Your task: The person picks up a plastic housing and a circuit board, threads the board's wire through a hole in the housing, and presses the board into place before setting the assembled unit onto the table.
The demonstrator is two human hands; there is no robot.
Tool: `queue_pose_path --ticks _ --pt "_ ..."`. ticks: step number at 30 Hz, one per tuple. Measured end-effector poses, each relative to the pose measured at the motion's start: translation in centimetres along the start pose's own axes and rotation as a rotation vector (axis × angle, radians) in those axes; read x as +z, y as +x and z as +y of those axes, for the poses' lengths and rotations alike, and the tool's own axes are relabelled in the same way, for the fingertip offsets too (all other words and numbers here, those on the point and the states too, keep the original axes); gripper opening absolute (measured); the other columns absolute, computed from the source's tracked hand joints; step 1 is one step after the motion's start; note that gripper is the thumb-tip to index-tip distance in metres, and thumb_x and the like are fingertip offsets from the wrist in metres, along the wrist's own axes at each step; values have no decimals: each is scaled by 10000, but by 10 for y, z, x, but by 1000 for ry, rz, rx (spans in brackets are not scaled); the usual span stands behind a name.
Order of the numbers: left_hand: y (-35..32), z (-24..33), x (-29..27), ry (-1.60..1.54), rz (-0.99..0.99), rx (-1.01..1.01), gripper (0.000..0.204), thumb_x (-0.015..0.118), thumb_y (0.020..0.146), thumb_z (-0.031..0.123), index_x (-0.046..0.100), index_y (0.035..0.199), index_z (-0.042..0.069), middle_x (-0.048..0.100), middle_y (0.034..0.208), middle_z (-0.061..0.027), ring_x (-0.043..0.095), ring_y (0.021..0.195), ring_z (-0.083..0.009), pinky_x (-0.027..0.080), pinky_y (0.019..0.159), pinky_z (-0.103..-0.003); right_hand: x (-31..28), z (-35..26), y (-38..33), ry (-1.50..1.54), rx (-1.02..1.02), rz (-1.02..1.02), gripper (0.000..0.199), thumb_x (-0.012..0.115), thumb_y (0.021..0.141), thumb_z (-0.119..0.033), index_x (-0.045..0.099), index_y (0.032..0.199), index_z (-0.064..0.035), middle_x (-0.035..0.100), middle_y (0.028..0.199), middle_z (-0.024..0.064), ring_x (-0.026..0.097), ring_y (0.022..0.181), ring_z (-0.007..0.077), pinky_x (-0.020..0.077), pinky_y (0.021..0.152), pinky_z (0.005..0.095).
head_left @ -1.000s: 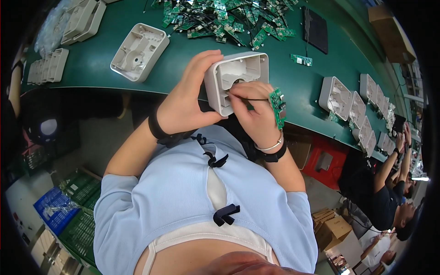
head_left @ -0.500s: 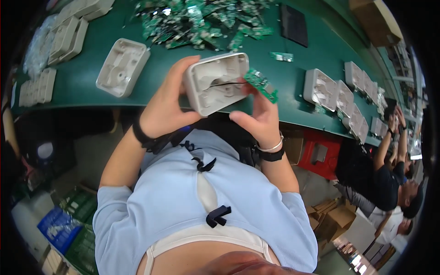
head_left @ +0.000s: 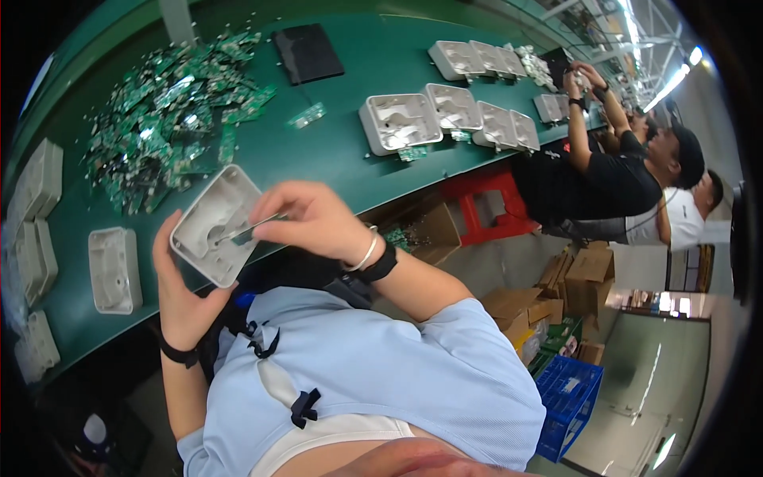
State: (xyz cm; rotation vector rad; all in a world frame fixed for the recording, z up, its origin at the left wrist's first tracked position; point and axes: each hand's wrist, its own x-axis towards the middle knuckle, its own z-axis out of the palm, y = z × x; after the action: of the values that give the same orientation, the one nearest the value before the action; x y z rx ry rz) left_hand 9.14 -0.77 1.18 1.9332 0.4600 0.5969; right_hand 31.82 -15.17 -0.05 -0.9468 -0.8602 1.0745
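Note:
My left hand (head_left: 184, 298) grips a light grey plastic housing (head_left: 225, 197) by its side, its hollow face tilted up toward me. Moulded posts and ribs show inside. My right hand (head_left: 314, 222) is closed in a pinch over the housing's right edge. Between its fingers is a circuit board (head_left: 248, 229), seen almost edge-on and reaching into the hollow. The fingers hide part of it, and the black wire cannot be made out now. Another open housing (head_left: 114, 270) lies on the green table (head_left: 318, 167), left of my left hand.
A heap of green circuit boards (head_left: 171, 119) covers the table's far left. Beyond a single board (head_left: 307, 116) lies a black pad (head_left: 308, 53). Housings (head_left: 400, 123) stand in rows at the right; more (head_left: 41, 183) are stacked far left. A co-worker (head_left: 628, 171) works farther along.
My view has swung right. The housing is now tilted more steeply in my left hand. My right hand has brought the circuit board from beside the housing to over its hollow.

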Motion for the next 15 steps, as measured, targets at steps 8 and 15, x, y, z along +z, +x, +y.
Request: queue_pose_path --ticks 8,15 --pt "-5 -4 5 -128 15 -33 1131 850 689 -26 244 1637 81 353 1614 -152 444 1474 -308 397 1220 -451 11 -22 4 -506 -58 -132 262 703 929 26 727 1182 -36 693 1137 108 681 1079 243 542 912 360" --pt "-3 -8 2 -279 19 -97 1154 831 674 -53 236 1649 111 341 1635 -127 433 1487 -300 430 1203 -450 4 -1 11 -520 -210 -320 273 699 900 21 746 1164 -29 668 1139 127 645 1092 303 513 953 388"
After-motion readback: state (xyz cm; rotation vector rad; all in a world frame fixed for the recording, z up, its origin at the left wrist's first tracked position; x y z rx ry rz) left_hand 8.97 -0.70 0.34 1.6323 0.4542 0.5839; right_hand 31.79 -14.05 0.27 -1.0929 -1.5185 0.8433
